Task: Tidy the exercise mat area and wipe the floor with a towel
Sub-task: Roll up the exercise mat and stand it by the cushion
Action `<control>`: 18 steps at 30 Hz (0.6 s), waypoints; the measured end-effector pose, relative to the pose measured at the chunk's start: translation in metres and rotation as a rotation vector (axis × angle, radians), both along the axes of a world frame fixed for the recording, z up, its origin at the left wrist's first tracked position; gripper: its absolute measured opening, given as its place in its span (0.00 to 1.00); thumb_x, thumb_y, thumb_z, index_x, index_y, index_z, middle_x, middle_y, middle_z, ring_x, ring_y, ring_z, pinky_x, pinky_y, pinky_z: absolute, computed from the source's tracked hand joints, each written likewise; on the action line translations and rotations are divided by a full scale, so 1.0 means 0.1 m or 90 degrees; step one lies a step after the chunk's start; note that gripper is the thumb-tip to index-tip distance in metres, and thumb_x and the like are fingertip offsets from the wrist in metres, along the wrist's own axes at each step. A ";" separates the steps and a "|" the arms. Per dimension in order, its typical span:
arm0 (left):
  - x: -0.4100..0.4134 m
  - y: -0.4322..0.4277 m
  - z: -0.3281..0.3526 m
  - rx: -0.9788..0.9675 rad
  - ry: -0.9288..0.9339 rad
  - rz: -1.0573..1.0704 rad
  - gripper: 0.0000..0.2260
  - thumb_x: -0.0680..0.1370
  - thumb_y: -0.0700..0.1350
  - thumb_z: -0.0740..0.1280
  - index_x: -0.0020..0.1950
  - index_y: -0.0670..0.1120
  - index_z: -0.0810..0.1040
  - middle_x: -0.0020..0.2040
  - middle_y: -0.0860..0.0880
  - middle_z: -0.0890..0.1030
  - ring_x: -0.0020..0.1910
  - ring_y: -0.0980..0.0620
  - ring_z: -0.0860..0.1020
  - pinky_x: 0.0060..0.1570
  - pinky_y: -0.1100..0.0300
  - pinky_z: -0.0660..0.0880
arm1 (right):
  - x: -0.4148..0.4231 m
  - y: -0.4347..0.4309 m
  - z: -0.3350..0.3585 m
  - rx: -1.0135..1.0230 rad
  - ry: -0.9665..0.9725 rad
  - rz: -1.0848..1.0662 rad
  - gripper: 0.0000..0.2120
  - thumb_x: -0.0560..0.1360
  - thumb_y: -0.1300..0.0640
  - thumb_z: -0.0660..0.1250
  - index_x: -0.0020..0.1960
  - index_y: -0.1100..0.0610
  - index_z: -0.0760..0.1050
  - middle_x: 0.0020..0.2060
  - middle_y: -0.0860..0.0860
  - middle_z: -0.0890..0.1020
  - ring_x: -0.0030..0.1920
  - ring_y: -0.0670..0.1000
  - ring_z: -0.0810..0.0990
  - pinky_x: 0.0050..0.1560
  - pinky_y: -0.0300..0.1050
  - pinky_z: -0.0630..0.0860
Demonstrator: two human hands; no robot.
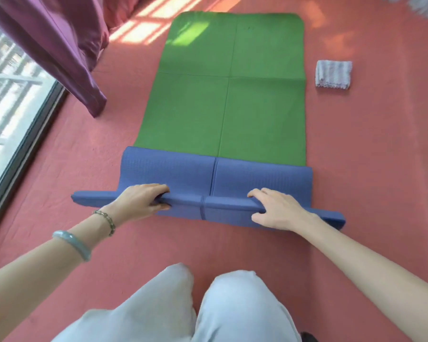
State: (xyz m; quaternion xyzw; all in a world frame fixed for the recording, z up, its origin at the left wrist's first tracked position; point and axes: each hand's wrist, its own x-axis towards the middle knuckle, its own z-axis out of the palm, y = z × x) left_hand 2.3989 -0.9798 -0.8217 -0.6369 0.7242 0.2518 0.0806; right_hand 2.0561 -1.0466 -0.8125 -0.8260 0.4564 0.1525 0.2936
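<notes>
An exercise mat (230, 95) lies lengthwise on the red floor, green side up, with fold creases across it. Its near end is turned over, showing the blue underside (257, 178). My left hand (141, 198) grips the folded near edge left of the middle crease, fingers curled over it. My right hand (274, 208) grips the same edge on the right side. A folded grey striped towel (334, 74) lies on the floor to the right of the mat, apart from it.
A purple curtain (59, 45) hangs at the left, beside a glass window with a dark frame (27, 144). My knees in light trousers (183, 304) are at the bottom. Red floor (381, 144) surrounds the mat. A grey fuzzy thing (425, 6) shows at the top right corner.
</notes>
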 end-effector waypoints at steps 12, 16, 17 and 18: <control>-0.05 -1.21 1.47 -0.018 -0.070 -0.012 0.11 0.76 0.50 0.64 0.42 0.43 0.70 0.38 0.46 0.74 0.39 0.43 0.72 0.38 0.53 0.64 | 0.18 -0.97 1.47 -0.144 0.058 0.012 0.18 0.76 0.49 0.64 0.62 0.56 0.67 0.52 0.59 0.78 0.49 0.59 0.75 0.43 0.47 0.67; 0.07 -1.80 1.47 0.003 -0.013 0.026 0.11 0.76 0.50 0.66 0.46 0.43 0.69 0.39 0.47 0.73 0.39 0.46 0.70 0.34 0.55 0.62 | 0.30 -1.58 1.52 -0.098 0.062 -0.037 0.20 0.76 0.50 0.65 0.62 0.58 0.65 0.56 0.59 0.76 0.49 0.57 0.73 0.45 0.47 0.67; 0.13 -1.95 1.42 -0.005 -0.003 0.035 0.12 0.75 0.50 0.66 0.47 0.44 0.69 0.40 0.48 0.72 0.39 0.46 0.70 0.33 0.55 0.62 | 0.34 -1.73 1.50 -0.097 0.066 -0.046 0.20 0.76 0.50 0.65 0.63 0.58 0.65 0.57 0.59 0.76 0.49 0.57 0.73 0.45 0.47 0.67; 0.17 -2.06 1.38 -0.024 0.000 0.040 0.12 0.75 0.50 0.67 0.48 0.44 0.69 0.40 0.47 0.73 0.40 0.46 0.70 0.34 0.55 0.62 | 0.37 -1.84 1.48 -0.103 0.070 -0.052 0.20 0.76 0.50 0.65 0.63 0.58 0.64 0.57 0.59 0.75 0.49 0.57 0.73 0.45 0.47 0.67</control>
